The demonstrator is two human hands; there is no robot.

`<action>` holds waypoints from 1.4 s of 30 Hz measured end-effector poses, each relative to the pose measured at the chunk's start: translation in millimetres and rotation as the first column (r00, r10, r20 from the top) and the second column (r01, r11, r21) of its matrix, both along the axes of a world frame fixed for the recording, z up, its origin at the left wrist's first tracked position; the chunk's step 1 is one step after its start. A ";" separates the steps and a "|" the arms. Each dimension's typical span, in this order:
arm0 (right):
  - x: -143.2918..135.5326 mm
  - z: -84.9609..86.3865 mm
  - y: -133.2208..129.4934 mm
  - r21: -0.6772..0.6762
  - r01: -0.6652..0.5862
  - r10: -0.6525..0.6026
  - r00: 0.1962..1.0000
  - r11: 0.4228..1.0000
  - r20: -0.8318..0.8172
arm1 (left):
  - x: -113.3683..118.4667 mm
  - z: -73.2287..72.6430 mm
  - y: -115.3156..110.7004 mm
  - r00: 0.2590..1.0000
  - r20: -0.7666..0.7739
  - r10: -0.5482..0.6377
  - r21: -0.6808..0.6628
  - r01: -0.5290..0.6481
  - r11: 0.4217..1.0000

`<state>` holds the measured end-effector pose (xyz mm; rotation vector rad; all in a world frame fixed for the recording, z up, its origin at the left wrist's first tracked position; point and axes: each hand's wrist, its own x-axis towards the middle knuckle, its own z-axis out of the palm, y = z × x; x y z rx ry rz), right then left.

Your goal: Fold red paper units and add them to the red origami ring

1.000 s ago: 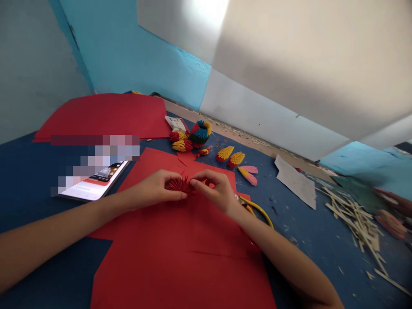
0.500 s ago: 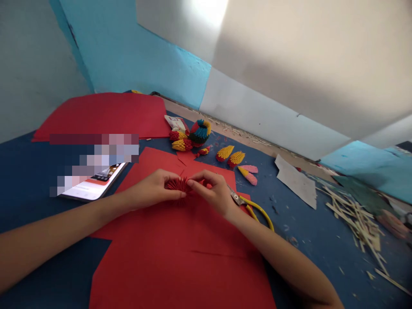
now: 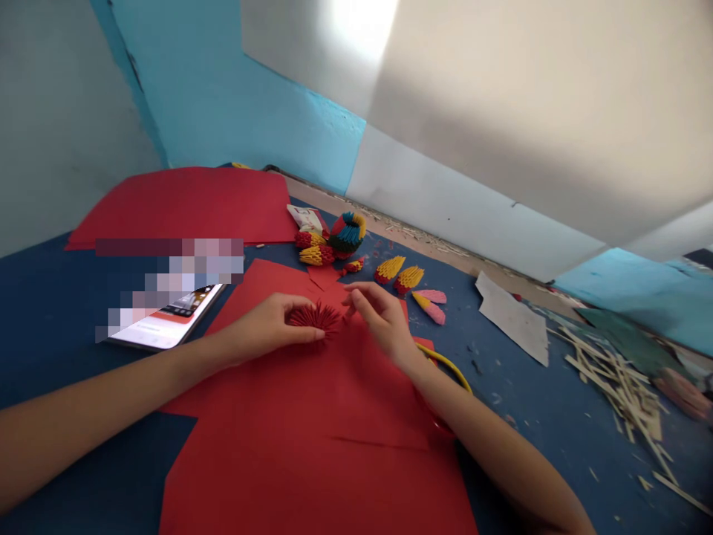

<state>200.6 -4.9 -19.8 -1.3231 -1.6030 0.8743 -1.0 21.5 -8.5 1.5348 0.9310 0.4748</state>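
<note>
A spiky red folded-paper piece (image 3: 317, 319) is held between the thumb and fingers of my left hand (image 3: 281, 325), above red paper sheets (image 3: 312, 446). Just right of the piece, my right hand (image 3: 379, 316) is raised with its fingers curled and thumb near the fingertips. A small dark red bit seems to be at those fingertips, too small to make out. The yellow handle of the scissors (image 3: 448, 364) shows partly behind my right wrist; their blades are hidden.
A phone (image 3: 178, 316) lies left, before a red paper stack (image 3: 189, 208). Behind my hands are a multicoloured folded-paper ring (image 3: 347, 236), yellow-and-red cones (image 3: 409, 279) and pink-tipped pieces (image 3: 430, 306). Grey paper (image 3: 513, 319) and pale strips (image 3: 618, 379) lie right.
My right hand has moved right, away from the spiky red piece, and now covers the scissors' blades. More of the piece shows in my left hand, which has barely moved.
</note>
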 end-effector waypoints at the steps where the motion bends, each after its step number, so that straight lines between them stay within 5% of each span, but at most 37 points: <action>1: 4.6 1.0 1.3 -0.001 -0.013 0.013 0.998 1.000 0.064 | -0.1 -0.7 0.2 1.000 0.021 0.018 -0.013 -0.017 1.000; 6: 21.8 6.5 2.3 -0.106 -0.210 0.235 0.866 0.972 0.441 | 0.2 -3.7 0.9 0.994 0.067 0.091 -0.020 -0.090 0.996; 18: 25.6 0.6 5.2 -0.084 -0.219 0.234 0.879 0.972 0.416 | -1.4 -6.3 1.3 0.996 0.046 0.083 -0.045 -0.080 0.996; 29: 16.2 11.0 0.9 0.102 -0.251 0.214 0.936 0.963 0.279 | -2.3 -6.1 1.5 1.000 0.019 0.017 0.021 -0.018 1.000; 35: 10.2 9.7 -1.6 -0.061 -0.187 0.182 0.980 0.980 -0.078 | -1.4 -6.2 1.8 0.999 -0.026 -0.040 0.108 0.043 0.993; 42: 3.5 8.0 -1.6 -0.156 -0.202 0.177 0.971 0.967 -0.160 | -1.2 -6.3 2.6 0.994 -0.056 -0.093 0.154 0.101 0.983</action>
